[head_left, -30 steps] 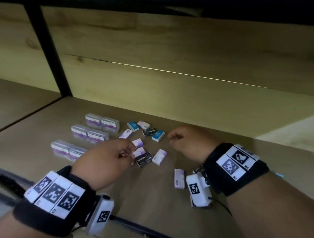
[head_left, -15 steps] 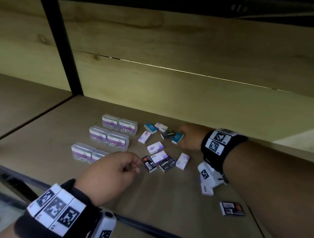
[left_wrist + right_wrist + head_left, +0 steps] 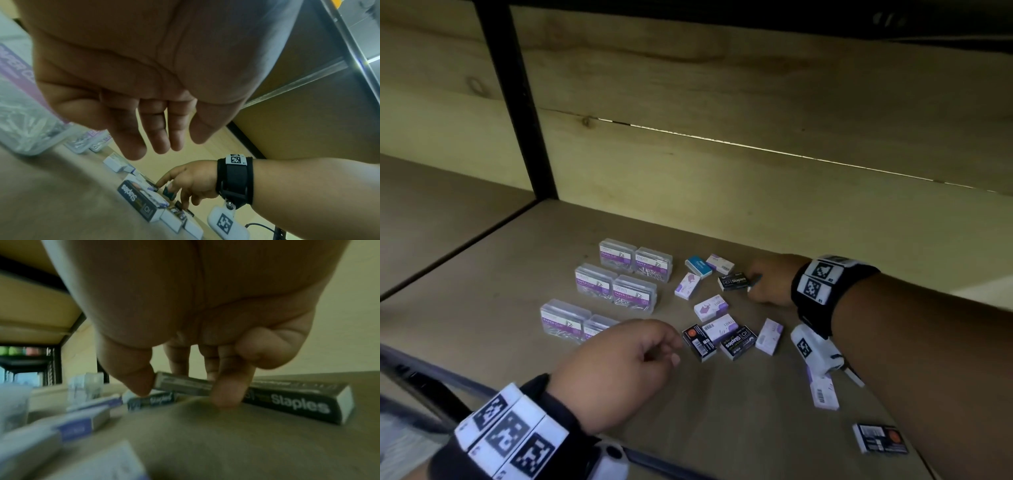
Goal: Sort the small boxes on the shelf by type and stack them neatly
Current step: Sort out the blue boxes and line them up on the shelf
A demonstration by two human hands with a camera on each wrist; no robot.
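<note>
the small teal cardboard box (image 3: 755,279) sits pinched in the right hand (image 3: 770,279), just right of the black staples box (image 3: 732,281). the left hand (image 3: 626,359), fingers loosely curled and empty, hovers well in front of that black box, near the clear plastic paper-clip cases (image 3: 599,284)

Six clear paper-clip boxes (image 3: 616,293) lie in pairs at 9 o'clock on the shelf (image 3: 482,301); loose purple, black and teal staple boxes (image 3: 717,317) scatter toward 3 o'clock.
</note>
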